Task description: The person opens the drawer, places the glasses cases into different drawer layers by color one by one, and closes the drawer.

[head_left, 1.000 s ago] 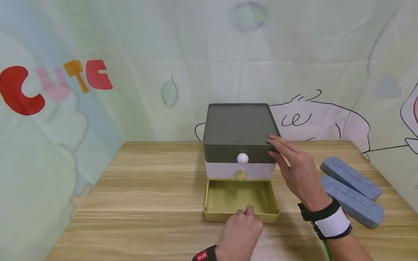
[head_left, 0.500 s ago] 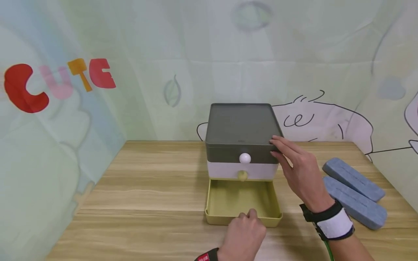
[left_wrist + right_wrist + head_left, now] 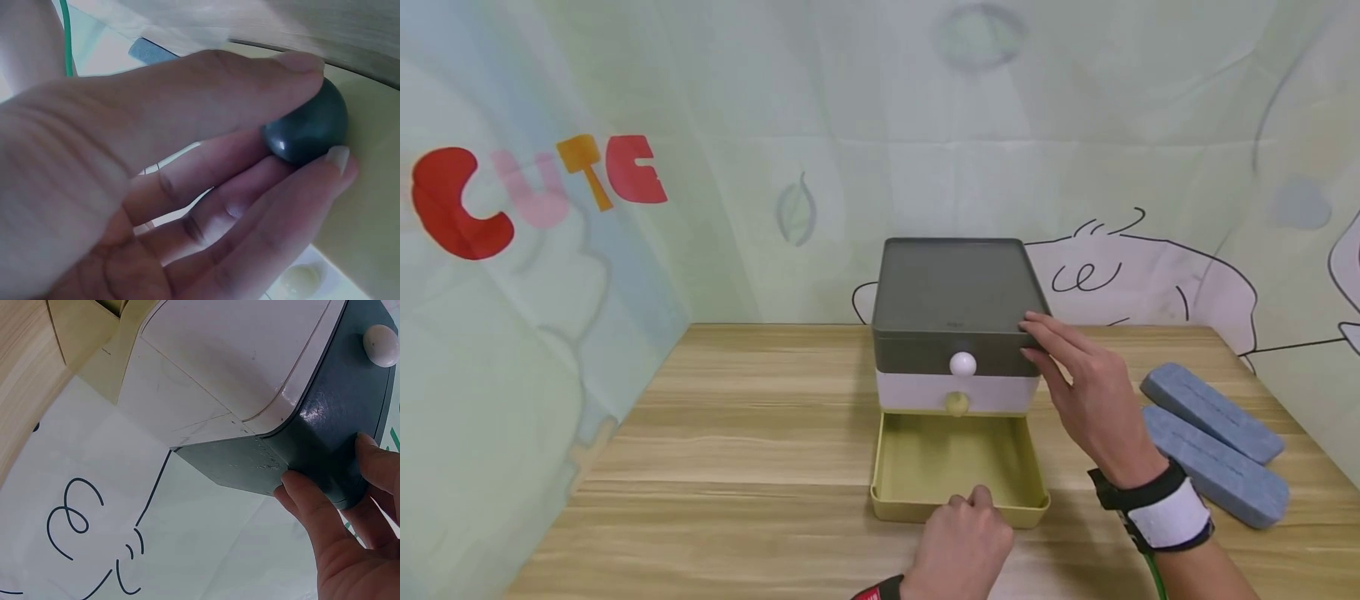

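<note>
A small desktop drawer unit (image 3: 962, 283) stands on the table, with a dark grey top tier, a white middle tier and a yellow bottom drawer (image 3: 955, 458). That bottom drawer is pulled out and nothing lies in it. My left hand (image 3: 962, 546) is at its front, with thumb and fingers pinching the dark round knob (image 3: 309, 125), which the hand hides in the head view. My right hand (image 3: 1093, 400) grips the front right corner of the grey tier, fingers and thumb spread around the edge. The white knob (image 3: 962, 364) and yellow knob (image 3: 957, 404) are untouched.
Two blue-grey oblong blocks (image 3: 1213, 412) (image 3: 1217, 462) lie side by side on the wooden table (image 3: 737, 433), right of the right hand. A printed cloth backdrop (image 3: 775, 125) rises behind the table and along its sides.
The yellow bottom drawer has slid a little farther out toward me, with my left hand moving along at its knob. My right hand keeps its grip on the corner; the head view shifts slightly.
</note>
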A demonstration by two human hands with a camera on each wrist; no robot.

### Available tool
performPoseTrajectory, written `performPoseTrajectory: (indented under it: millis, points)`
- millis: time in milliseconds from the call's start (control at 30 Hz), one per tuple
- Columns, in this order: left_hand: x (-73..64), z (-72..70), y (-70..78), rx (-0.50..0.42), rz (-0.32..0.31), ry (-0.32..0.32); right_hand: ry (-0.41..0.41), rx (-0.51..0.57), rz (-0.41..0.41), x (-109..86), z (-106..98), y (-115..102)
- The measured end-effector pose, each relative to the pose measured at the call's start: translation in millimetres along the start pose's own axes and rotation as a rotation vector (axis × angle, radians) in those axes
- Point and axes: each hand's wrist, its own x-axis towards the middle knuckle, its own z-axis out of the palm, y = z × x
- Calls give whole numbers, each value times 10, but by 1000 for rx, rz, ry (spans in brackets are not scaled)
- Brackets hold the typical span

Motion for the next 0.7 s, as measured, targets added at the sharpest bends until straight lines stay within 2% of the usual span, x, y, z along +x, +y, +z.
performPoseTrajectory:
  millis: [133,700]
  points:
    - [-3,0,8,9,4,-7,3,-1,-3,-1,3,5]
    - [-9,-58,25,6,35,-119,-11,-2,17,-2,-4,-7]
